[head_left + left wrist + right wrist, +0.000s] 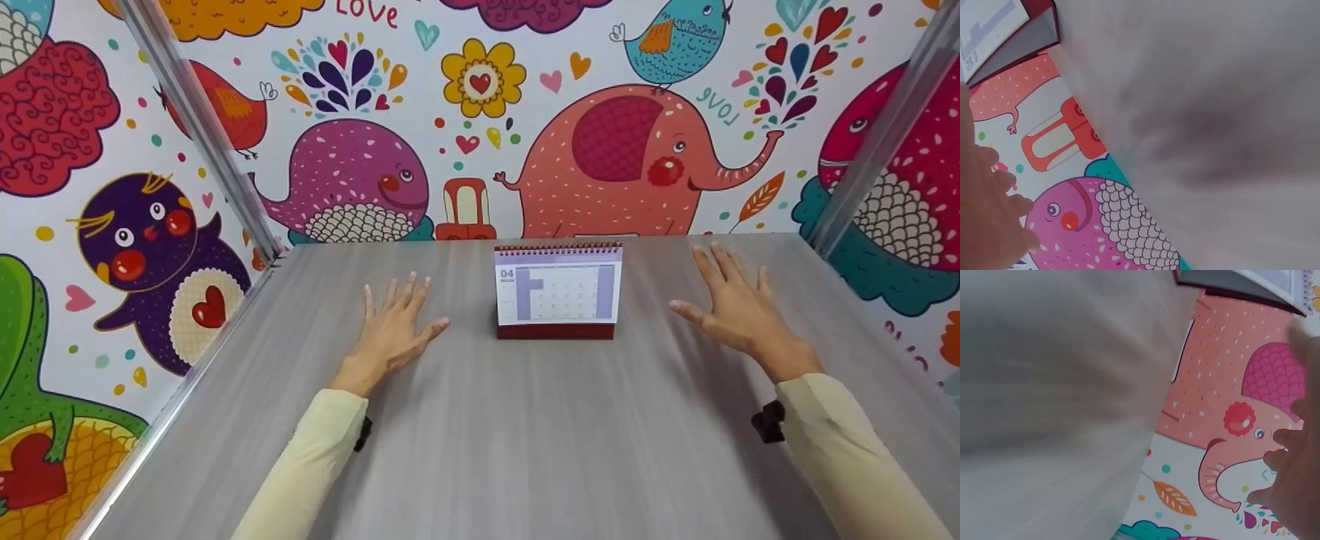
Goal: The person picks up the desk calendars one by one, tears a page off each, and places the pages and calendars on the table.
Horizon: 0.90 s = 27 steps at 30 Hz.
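A spiral-bound desk calendar (pixel 558 289) stands upright on the grey table, its page marked 04 and a dark red base below. To its left my left hand (pixel 394 326) hovers with fingers spread, holding nothing. On the other side my right hand (pixel 739 311) is likewise spread and apart from the calendar. In the left wrist view, part of the calendar (pixel 994 34) shows at the top left, and the left hand (pixel 991 208) at the left edge. The right wrist view has the calendar (pixel 1252 287) at the top and the right hand (pixel 1297 461) at the right edge.
The grey wood-grain table (pixel 480 435) fills the space around the calendar. Printed panels with cartoon animals (pixel 615 165) rise behind it and at both sides. Metal corner posts (pixel 202 127) stand at the back left and back right (pixel 877 135).
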Each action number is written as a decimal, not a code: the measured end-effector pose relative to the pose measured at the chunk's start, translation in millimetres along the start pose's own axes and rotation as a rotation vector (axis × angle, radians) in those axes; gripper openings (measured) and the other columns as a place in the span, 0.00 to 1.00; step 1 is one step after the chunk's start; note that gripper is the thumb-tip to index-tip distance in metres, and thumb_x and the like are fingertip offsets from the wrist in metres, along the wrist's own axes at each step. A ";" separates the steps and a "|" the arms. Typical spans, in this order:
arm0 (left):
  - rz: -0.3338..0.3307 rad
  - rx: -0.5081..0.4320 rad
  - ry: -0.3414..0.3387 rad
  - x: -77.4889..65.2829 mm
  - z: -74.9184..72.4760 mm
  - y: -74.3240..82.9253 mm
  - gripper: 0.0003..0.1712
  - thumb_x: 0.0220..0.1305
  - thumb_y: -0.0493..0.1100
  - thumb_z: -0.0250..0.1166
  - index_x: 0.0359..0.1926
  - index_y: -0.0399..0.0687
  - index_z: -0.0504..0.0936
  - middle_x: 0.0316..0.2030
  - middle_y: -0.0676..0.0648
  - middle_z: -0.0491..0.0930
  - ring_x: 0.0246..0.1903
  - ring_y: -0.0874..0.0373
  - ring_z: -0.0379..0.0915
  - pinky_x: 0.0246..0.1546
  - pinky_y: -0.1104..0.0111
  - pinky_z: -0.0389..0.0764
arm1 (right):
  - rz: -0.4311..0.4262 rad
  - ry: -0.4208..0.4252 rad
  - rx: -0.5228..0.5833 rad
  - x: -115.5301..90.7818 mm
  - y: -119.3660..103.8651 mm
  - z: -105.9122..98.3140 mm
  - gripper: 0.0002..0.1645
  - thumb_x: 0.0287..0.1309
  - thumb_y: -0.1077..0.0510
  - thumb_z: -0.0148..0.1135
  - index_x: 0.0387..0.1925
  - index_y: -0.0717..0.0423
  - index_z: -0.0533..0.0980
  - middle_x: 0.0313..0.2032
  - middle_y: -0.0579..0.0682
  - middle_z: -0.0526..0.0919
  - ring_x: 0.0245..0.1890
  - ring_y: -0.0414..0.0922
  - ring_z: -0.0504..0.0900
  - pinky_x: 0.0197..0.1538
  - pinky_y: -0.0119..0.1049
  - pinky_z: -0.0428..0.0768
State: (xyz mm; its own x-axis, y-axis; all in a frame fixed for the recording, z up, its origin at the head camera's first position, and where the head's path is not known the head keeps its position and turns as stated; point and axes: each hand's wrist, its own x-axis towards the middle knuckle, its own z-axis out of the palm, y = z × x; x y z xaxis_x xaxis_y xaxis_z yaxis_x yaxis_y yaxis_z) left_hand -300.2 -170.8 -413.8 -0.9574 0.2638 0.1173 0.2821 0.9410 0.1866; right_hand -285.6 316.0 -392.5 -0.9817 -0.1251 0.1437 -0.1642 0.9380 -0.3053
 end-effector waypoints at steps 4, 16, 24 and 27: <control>-0.027 -0.042 -0.019 -1.0 3.9 9.0 0.48 0.70 0.73 0.44 0.80 0.52 0.47 0.80 0.42 0.47 0.77 0.34 0.44 0.71 0.31 0.26 | 0.003 0.017 0.058 -1.4 -5.4 5.9 0.68 0.53 0.27 0.63 0.80 0.50 0.39 0.79 0.66 0.40 0.77 0.69 0.38 0.70 0.76 0.33; -0.055 -0.306 0.008 -2.3 20.2 30.4 0.41 0.76 0.66 0.42 0.78 0.47 0.54 0.76 0.40 0.59 0.76 0.42 0.53 0.74 0.34 0.41 | 0.105 0.002 0.444 -3.0 -17.2 29.7 0.64 0.58 0.45 0.71 0.81 0.49 0.38 0.79 0.66 0.43 0.77 0.69 0.45 0.69 0.73 0.57; -0.095 -0.654 -0.011 2.2 27.0 38.3 0.38 0.77 0.61 0.47 0.76 0.42 0.59 0.70 0.35 0.67 0.70 0.39 0.63 0.72 0.44 0.63 | 0.045 0.037 0.690 -3.5 -21.8 37.4 0.59 0.61 0.51 0.69 0.80 0.53 0.41 0.77 0.67 0.52 0.75 0.67 0.54 0.73 0.65 0.59; -0.109 -0.773 -0.023 5.1 28.6 39.2 0.35 0.77 0.57 0.50 0.74 0.41 0.62 0.66 0.33 0.72 0.68 0.38 0.67 0.69 0.45 0.68 | 0.063 0.029 0.797 -2.5 -25.4 40.9 0.58 0.61 0.50 0.69 0.80 0.51 0.42 0.76 0.65 0.54 0.75 0.64 0.57 0.72 0.62 0.63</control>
State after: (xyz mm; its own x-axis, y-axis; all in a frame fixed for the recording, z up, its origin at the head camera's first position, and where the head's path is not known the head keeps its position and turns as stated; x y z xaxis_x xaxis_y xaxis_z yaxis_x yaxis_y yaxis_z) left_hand -295.8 -126.5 -433.8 -0.9808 0.1905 0.0410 0.1411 0.5495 0.8235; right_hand -282.9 279.3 -423.5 -0.9903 -0.0609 0.1251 -0.1391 0.4283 -0.8929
